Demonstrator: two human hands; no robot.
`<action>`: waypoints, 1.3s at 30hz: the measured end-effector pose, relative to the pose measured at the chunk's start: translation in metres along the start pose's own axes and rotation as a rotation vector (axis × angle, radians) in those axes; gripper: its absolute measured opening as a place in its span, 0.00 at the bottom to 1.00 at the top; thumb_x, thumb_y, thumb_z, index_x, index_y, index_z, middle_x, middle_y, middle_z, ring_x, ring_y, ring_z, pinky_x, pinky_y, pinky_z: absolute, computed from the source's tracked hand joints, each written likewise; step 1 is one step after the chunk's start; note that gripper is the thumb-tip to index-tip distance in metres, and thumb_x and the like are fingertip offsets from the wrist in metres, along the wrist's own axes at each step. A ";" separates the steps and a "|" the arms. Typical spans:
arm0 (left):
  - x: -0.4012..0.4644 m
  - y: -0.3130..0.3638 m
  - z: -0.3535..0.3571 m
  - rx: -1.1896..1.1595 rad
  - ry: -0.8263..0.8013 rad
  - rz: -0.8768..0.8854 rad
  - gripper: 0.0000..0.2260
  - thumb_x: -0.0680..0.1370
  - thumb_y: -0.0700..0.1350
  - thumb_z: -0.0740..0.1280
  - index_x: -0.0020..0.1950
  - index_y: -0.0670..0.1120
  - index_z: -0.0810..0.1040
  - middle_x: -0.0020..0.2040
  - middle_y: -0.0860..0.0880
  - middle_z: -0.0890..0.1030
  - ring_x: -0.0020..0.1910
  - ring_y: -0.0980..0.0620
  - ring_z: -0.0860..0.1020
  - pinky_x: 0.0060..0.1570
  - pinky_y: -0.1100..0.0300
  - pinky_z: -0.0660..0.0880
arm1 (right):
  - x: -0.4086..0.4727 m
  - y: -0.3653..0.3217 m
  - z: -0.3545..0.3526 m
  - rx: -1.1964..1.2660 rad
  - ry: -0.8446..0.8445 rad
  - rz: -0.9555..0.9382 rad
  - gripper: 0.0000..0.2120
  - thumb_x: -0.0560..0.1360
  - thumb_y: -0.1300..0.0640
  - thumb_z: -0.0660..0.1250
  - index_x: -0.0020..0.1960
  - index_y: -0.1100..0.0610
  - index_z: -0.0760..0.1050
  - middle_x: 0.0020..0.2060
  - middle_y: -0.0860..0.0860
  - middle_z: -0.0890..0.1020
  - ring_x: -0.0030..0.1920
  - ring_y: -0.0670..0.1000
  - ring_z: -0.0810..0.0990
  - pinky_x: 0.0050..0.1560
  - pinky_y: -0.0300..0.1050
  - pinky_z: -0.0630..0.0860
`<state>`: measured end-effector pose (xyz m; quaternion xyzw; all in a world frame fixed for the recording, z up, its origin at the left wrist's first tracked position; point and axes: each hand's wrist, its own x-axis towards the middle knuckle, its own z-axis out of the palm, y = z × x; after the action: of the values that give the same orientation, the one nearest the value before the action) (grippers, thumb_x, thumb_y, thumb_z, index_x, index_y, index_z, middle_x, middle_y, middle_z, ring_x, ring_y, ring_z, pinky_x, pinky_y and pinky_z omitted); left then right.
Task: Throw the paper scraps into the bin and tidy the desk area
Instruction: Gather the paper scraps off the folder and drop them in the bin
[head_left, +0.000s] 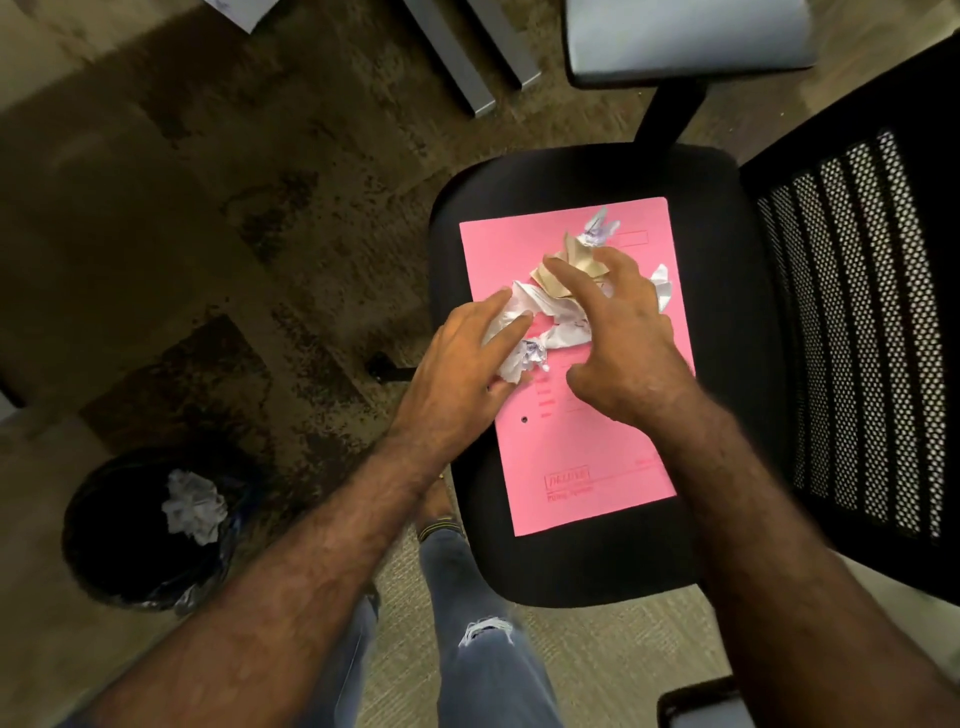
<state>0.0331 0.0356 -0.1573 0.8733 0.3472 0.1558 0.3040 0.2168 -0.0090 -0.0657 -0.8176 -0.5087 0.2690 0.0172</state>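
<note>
A pink folder (582, 447) lies on the black seat of an office chair (727, 364). On its upper half sits a heap of crumpled white paper scraps (558, 325) and a crumpled brown scrap (571, 265). My left hand (462, 374) rests on the left side of the heap, fingers spread over white paper. My right hand (623, 332) hovers over the right side, fingers apart and curved around the scraps. One more white scrap (600, 228) lies beyond the heap. A black bin (104, 545) on the floor at lower left holds a crumpled white paper ball (195, 506).
The chair's mesh backrest (857, 338) rises at the right, with a grey armrest (685, 41) at the top. Grey desk legs (467, 57) stand on the patterned carpet (208, 208). My legs in blue jeans (478, 649) stand between bin and chair.
</note>
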 end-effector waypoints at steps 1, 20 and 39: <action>0.001 -0.001 0.000 -0.006 0.007 0.001 0.26 0.78 0.49 0.74 0.74 0.43 0.76 0.76 0.38 0.72 0.72 0.38 0.73 0.68 0.41 0.76 | 0.002 0.000 0.002 -0.008 -0.002 0.003 0.51 0.65 0.61 0.80 0.79 0.37 0.59 0.81 0.46 0.53 0.79 0.57 0.60 0.69 0.65 0.74; 0.000 -0.005 -0.012 -0.105 0.127 0.063 0.17 0.82 0.45 0.61 0.57 0.37 0.86 0.53 0.41 0.84 0.53 0.41 0.80 0.49 0.47 0.81 | 0.013 -0.006 0.029 0.029 0.142 0.083 0.21 0.73 0.51 0.79 0.65 0.48 0.80 0.70 0.50 0.71 0.67 0.55 0.75 0.64 0.54 0.80; -0.033 -0.014 -0.041 -0.148 0.152 -0.012 0.18 0.72 0.29 0.60 0.57 0.36 0.84 0.54 0.42 0.83 0.54 0.41 0.78 0.54 0.50 0.78 | 0.000 -0.040 0.035 0.101 0.396 0.028 0.11 0.76 0.55 0.76 0.57 0.55 0.86 0.54 0.49 0.86 0.53 0.49 0.82 0.57 0.47 0.81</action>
<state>-0.0170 0.0374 -0.1369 0.8320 0.3621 0.2452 0.3415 0.1679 0.0018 -0.0832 -0.8598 -0.4696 0.1283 0.1540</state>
